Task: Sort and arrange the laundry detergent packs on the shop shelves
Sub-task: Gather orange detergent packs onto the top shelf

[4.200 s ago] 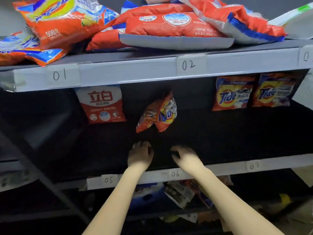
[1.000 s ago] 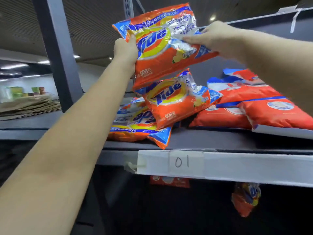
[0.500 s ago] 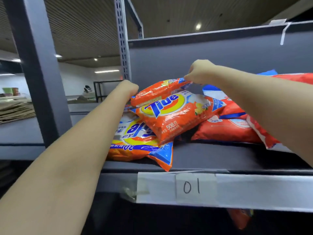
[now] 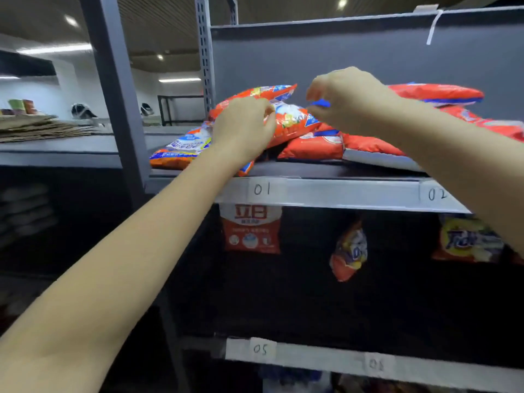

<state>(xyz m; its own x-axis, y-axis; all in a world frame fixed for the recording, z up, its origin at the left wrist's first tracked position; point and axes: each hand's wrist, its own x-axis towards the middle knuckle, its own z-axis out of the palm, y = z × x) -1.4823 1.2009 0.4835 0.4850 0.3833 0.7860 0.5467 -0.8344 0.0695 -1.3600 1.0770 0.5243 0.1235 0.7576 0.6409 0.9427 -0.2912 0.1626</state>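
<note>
Now my left hand (image 4: 243, 129) rests on the soft, floppy Tide pack (image 4: 289, 123) on the top shelf (image 4: 340, 191), and my right hand (image 4: 346, 100) pinches its blue corner (image 4: 320, 103), the best grab spot.

Both bare forearms reach up and forward, the left from the lower left, the right from the right edge. The left hand (image 4: 243, 129) is seen from the back, fingers curled. The right hand (image 4: 347, 99) sits a little higher, thumb and fingertips (image 4: 312, 93) drawn together in a pinch.
</note>
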